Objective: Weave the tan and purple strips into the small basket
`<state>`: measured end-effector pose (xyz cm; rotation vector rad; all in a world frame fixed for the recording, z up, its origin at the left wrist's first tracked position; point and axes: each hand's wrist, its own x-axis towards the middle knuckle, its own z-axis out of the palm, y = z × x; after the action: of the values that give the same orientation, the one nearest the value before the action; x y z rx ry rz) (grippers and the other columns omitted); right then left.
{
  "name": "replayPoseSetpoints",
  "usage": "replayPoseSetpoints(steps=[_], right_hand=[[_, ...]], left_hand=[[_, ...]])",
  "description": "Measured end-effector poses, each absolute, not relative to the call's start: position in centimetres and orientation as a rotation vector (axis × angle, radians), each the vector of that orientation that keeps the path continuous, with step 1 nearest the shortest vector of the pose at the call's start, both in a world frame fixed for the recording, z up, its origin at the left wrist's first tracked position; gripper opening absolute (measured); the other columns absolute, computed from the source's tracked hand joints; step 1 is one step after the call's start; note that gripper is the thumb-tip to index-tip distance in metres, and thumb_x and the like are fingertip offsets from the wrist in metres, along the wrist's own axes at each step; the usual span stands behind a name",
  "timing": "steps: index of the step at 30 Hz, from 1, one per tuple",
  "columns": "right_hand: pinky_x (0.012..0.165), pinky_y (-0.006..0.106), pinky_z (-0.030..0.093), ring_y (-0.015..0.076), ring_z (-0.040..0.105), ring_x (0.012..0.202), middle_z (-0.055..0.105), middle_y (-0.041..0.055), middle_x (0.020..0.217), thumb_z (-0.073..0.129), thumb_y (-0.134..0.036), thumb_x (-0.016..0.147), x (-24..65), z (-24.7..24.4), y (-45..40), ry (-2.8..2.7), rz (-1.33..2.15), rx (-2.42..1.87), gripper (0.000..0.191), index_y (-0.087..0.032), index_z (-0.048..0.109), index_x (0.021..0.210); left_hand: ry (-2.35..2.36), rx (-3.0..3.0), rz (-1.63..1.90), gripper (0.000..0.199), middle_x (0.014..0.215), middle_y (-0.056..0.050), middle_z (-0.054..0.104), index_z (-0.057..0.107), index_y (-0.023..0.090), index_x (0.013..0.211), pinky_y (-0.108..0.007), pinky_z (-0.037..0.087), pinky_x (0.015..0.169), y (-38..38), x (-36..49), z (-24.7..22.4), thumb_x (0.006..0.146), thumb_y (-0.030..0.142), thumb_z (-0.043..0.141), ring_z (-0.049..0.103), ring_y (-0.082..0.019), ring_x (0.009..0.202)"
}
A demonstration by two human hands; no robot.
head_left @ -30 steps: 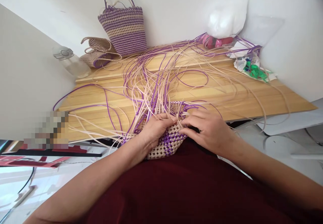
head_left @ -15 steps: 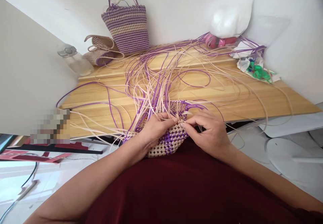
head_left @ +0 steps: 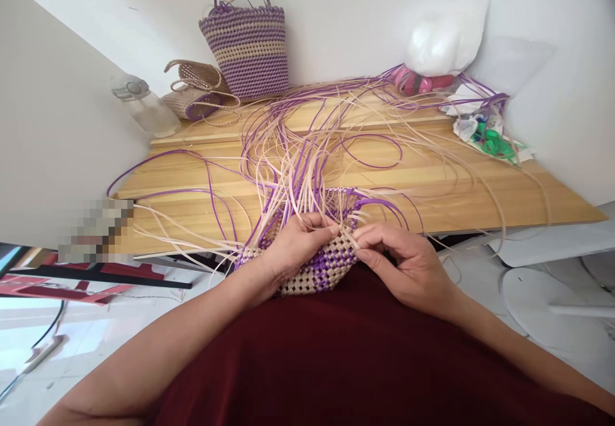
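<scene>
A half-woven basket (head_left: 312, 278) in beige and purple checks rests at the table's front edge, against my dark red shirt. Long loose strands (head_left: 298, 176) in the same two colours rise from its rim and spread over the table. My left hand (head_left: 300, 243) is closed on the basket's rim, thumb and forefinger pinched at the weave. Just to its right, my right hand (head_left: 401, 262) pinches a beige strand (head_left: 350, 237) between thumb and forefinger beside the rim. The left fingers partly cover the weave.
A finished purple and beige woven bag (head_left: 250, 51) leans on the wall, beside a smaller woven piece (head_left: 192, 96) and a clear bottle (head_left: 148, 109). At the back right are a white plastic bag (head_left: 444, 38) and green scraps (head_left: 494, 141). A white stool (head_left: 533, 304) stands right.
My right hand has moved slightly right and down, away from my left, with the beige strand in its pinch. My left hand keeps its hold. The view has shifted a little.
</scene>
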<state>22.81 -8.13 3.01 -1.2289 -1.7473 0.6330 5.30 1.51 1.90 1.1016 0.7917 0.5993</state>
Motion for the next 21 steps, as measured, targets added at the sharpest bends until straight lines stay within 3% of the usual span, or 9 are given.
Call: replayPoseSetpoints(steps=[2,7,14,21], right_hand=[[0.075,0.031,0.046,0.0142,0.055,0.081,0.061,0.0025,0.087,0.055,-0.017,0.091,22.8,2.9,-8.0,-1.759,0.664,-1.208,0.005,-0.020,0.059,0.090],[0.062,0.028,0.041,0.0118,0.048,0.065,0.053,-0.0009,0.070,0.051,-0.023,0.093,22.9,3.1,-8.7,-1.808,0.743,-1.337,0.012,-0.020,0.054,0.082],[0.065,0.026,0.045,0.0105,0.058,0.065,0.064,-0.0013,0.073,0.050,-0.030,0.095,22.3,3.5,-9.1,-1.699,0.832,-1.448,0.017,-0.020,0.056,0.083],[0.057,0.023,0.040,0.0095,0.054,0.054,0.061,-0.0041,0.058,0.048,-0.034,0.096,22.3,4.2,-9.3,-1.764,0.971,-1.595,0.024,-0.020,0.051,0.077]], left_hand=[[0.808,1.068,0.597,0.024,0.070,-0.003,0.067,0.069,0.012,0.074,-0.025,0.044,0.066,1.5,5.3,1.7,0.068,0.033,0.078,0.057,-0.011,0.063],[0.837,1.036,0.597,0.020,0.066,-0.001,0.064,0.068,0.013,0.070,-0.023,0.042,0.064,1.2,4.9,1.2,0.067,0.030,0.078,0.055,-0.009,0.061],[0.784,1.082,0.582,0.024,0.068,-0.002,0.067,0.071,0.013,0.071,-0.023,0.042,0.062,1.0,5.5,1.6,0.068,0.036,0.079,0.055,-0.009,0.061],[0.830,1.053,0.656,0.023,0.063,-0.002,0.067,0.071,0.013,0.066,-0.022,0.043,0.061,0.5,5.9,1.1,0.063,0.032,0.083,0.055,-0.009,0.058]])
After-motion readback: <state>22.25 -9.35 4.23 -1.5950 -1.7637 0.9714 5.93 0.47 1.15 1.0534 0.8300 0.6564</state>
